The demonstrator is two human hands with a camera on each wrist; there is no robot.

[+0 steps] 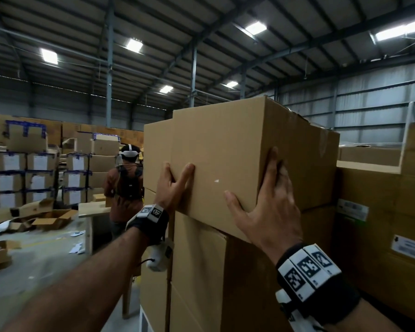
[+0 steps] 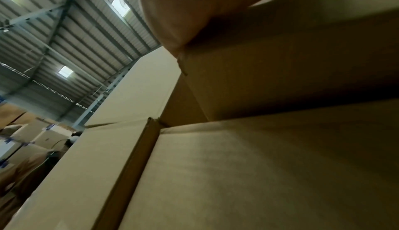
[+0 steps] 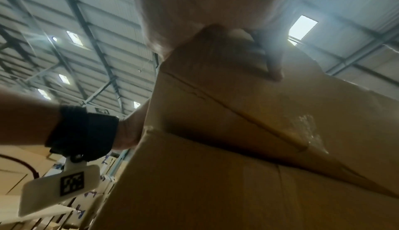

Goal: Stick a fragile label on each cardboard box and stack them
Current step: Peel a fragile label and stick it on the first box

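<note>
**Two hands press a cardboard box on top of a stack**

A plain brown top cardboard box sits high on a stack of boxes, slightly turned so one near corner overhangs the lower box it rests on. Both of the person's bare hands lie on it with fingers straight and spread, pressing rather than curling around it. The left hand lies flat against the box's left near edge. The right hand wraps the near right corner, thumb on the near face and fingers on the shaded right side. Each wrist wears a black strap with square black-and-white markers.

No fragile label can be made out on the faces that show.

Another tall column of boxes stands touching the stack on its left. Further stacked boxes with white printed labels stand to the right. Far on the left, a second person wearing a white headset stands with their back turned beside a wooden table, among rows of labelled boxes. Flattened cardboard lies on the floor there.
</note>
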